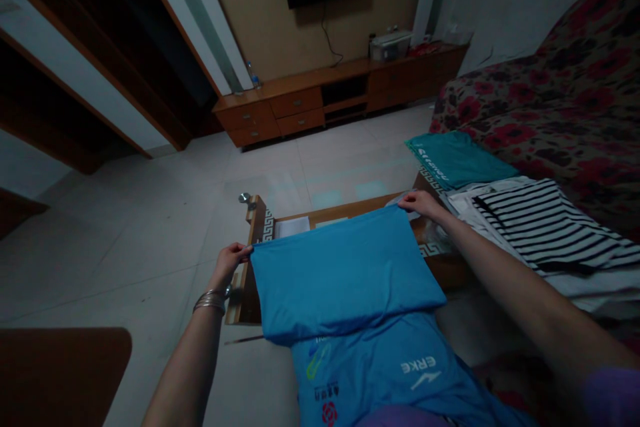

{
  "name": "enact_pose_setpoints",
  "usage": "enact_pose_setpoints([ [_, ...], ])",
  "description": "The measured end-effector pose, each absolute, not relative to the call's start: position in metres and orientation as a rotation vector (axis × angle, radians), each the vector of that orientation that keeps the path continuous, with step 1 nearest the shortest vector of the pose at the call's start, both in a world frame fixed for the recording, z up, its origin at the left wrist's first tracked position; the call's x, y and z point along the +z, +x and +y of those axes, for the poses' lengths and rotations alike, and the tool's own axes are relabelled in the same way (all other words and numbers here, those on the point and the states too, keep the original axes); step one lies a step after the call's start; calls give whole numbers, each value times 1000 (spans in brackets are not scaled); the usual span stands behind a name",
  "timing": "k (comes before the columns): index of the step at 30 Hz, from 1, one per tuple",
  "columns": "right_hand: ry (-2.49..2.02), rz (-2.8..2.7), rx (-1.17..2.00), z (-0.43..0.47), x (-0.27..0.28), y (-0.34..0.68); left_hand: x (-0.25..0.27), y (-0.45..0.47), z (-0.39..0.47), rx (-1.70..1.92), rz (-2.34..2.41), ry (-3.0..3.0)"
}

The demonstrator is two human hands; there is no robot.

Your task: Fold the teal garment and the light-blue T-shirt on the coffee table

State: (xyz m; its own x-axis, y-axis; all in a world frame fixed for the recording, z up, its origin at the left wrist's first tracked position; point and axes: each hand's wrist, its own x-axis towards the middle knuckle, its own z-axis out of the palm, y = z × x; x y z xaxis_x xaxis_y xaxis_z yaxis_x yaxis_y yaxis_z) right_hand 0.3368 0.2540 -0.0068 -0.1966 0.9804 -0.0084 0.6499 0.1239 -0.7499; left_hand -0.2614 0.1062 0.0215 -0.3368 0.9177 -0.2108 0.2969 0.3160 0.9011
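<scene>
Dim tiled floor surrounds a low wooden worktop (256,227) where a bright blue folded shirt (345,273) lies. Left hand (233,260) and right hand (423,203) each pinch its far corners. Right, a teal shirt (457,157) and striped black-and-white garment (545,223) crowd the floral sofa (560,107).

Silver bangles (211,299) on left wrist; purple sleeve (611,392) on right arm.
</scene>
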Motion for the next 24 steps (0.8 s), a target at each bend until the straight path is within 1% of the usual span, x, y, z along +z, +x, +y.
enact_pose_setpoints([
  [5,-1516,-1876,771,236,39,354,56,-259,92,1199,1827,1119],
  [15,-1342,-1757,472,162,140,374,150,-236,34,1463,1853,1259],
  [18,-1306,-1780,438,148,162,382,173,-233,21,1418,1853,1328],
  [24,-1284,-1843,317,150,194,390,205,-244,26,1140,1939,1509],
])
